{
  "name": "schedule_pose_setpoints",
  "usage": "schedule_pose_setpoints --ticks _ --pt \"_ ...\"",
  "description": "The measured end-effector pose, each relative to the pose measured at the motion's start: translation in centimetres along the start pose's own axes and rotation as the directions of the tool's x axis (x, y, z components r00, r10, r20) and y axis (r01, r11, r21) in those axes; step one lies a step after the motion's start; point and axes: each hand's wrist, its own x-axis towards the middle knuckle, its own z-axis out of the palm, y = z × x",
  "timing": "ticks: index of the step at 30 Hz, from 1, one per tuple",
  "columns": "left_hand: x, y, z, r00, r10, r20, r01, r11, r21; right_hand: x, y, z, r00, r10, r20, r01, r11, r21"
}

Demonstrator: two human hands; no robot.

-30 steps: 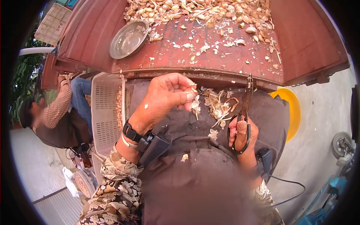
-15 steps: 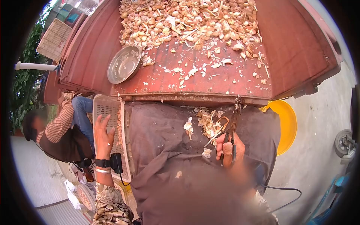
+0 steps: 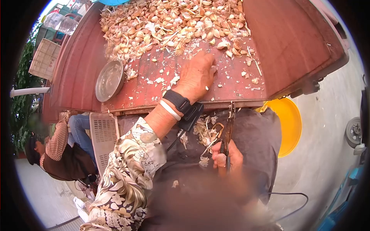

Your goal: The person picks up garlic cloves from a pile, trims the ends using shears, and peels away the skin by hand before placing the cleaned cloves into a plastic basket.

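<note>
My left hand (image 3: pixel 195 75) is over the red metal bed, knuckles up, near the lower edge of a heap of garlic cloves (image 3: pixel 173 23). Its fingers are bent down and mostly hidden, so whether they hold a clove cannot be seen. In my right hand (image 3: pixel 230 156) is a pair of scissors (image 3: pixel 230 129), blades pointing away from me toward the bed's front edge. Beside the scissors, dry garlic stalks and skins (image 3: pixel 206 133) lie on the dark cloth (image 3: pixel 254 134) over my lap.
A metal bowl (image 3: pixel 110 81) tilts at the bed's left side. A plastic crate (image 3: pixel 104 134) stands left of my lap, and a yellow tub (image 3: pixel 291 127) on the right. Another person (image 3: pixel 61 154) sits at far left. A cable (image 3: pixel 293 193) runs at lower right.
My left hand has moved from above the crate up and right onto the red bed. My right hand keeps the scissors in about the same place. The view has shifted slightly.
</note>
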Motion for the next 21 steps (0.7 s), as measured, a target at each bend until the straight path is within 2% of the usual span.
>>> schedule_pose_setpoints --ticks 2,3,6,7,10,11,14,18,21 --pt "-1.4 -0.5 -0.9 0.994 -0.054 0.098 0.084 0.938 -0.338 0.1 -0.1 -0.1 0.999 -0.020 -0.030 0.019 1.000 -0.011" --pt "-2.3 -0.2 -1.5 0.981 -0.104 0.163 0.179 0.807 -0.563 0.1 -0.2 0.1 0.999 -0.029 -0.037 0.028 0.999 -0.016" --pt "-5.0 1.1 -3.7 0.919 -0.224 0.326 0.394 0.461 -0.795 0.1 -2.1 0.6 0.994 0.087 -0.074 -0.090 0.995 -0.052" --pt "-5.7 1.6 -4.3 0.910 -0.226 0.348 0.413 0.414 -0.811 0.3 -1.1 0.7 0.993 0.036 -0.114 -0.045 0.996 -0.080" --pt "-7.8 2.5 -5.2 0.915 -0.177 0.362 0.402 0.353 -0.845 0.6 -1.0 0.9 0.976 -0.118 -0.183 0.043 0.928 -0.370" --pt "-8.3 3.0 -5.5 0.916 -0.182 0.357 0.399 0.315 -0.861 0.6 -1.7 1.1 0.960 -0.231 -0.156 0.125 0.857 -0.499" --pt "-9.9 4.1 -5.3 0.919 -0.193 0.343 0.384 0.254 -0.888 0.7 -1.2 1.0 0.900 -0.424 -0.097 0.252 0.690 -0.678" --pt "-11.1 3.8 -5.3 0.925 -0.202 0.323 0.374 0.323 -0.869 0.1 -1.0 0.7 0.928 -0.370 -0.042 0.254 0.712 -0.655" --pt "-11.4 3.6 -5.5 0.912 -0.218 0.347 0.401 0.301 -0.866 -0.2 -1.2 0.8 0.949 -0.315 -0.014 0.240 0.751 -0.615"
